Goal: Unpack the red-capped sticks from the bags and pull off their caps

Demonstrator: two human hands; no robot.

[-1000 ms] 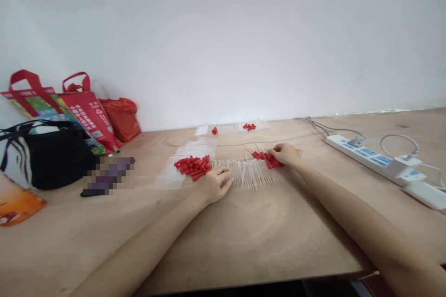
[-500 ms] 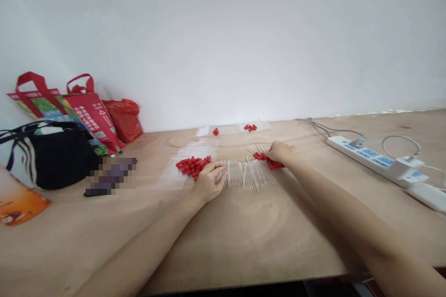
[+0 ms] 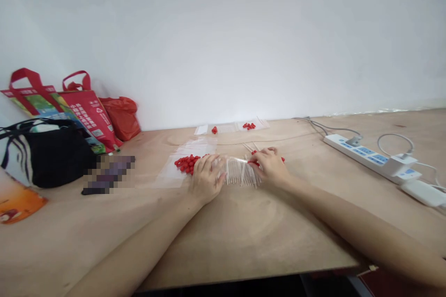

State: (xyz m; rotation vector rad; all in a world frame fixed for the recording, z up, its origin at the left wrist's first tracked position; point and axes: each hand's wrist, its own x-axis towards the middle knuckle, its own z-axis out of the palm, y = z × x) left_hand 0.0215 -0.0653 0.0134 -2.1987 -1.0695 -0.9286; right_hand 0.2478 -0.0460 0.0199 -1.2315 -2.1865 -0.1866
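My left hand (image 3: 206, 178) is closed beside a pile of small red caps (image 3: 187, 164), at the left end of a row of thin clear tubes (image 3: 240, 174). From its fingertips a thin clear tube (image 3: 239, 160) stretches across, above the row. At its right end, my right hand (image 3: 273, 167) is closed in a pinch on a small red cap (image 3: 253, 163); whether cap and tube are joined is too blurred to tell. Other red caps lie partly hidden behind my right hand, with a few pale sticks (image 3: 248, 147) beyond them.
Clear plastic bags (image 3: 170, 174) lie under and left of the cap pile. Further bags with red pieces (image 3: 249, 126) lie by the wall. Right stands a power strip (image 3: 369, 155) with cables; left are a black bag (image 3: 59, 158), red shopping bags (image 3: 92, 116) and a blurred-out flat object (image 3: 111, 174).
My right hand has moved left and nearer from the right-hand red caps, and now pinches a cap close to my left hand. The left hand has barely moved.
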